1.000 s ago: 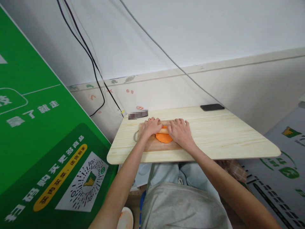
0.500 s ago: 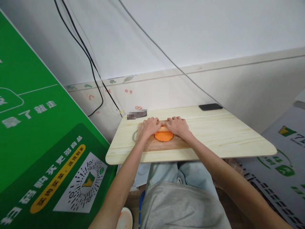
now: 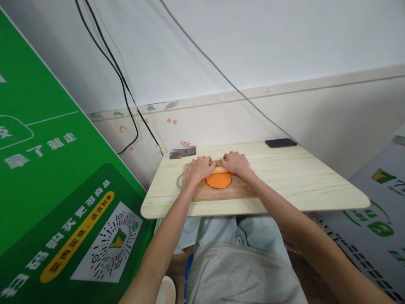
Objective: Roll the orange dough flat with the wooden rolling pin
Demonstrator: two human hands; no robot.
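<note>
Between my hands runs a light wooden rolling pin (image 3: 220,169), lying sideways at the far edge of a flat orange piece of dough (image 3: 219,180). My left hand (image 3: 201,168) is closed over the pin's left end, and my right hand (image 3: 236,163) grips its right end, a little farther from me. Both ends are covered by my fingers. The dough is a thin, roughly round sheet on a wooden board (image 3: 202,194). A metal ring handle (image 3: 179,180) sticks out from the board's left side.
The board lies on a pale wood-grain table (image 3: 300,181). A black phone (image 3: 281,143) rests at the back right, and a dark, partly blurred object (image 3: 190,150) at the back left. A green panel (image 3: 63,147) stands on the left. Below is a white bowl-like dish (image 3: 166,291).
My right hand has moved slightly away from me, tilting the rolling pin. More of the dough's far part shows in front of the pin. My left hand keeps its grip.
</note>
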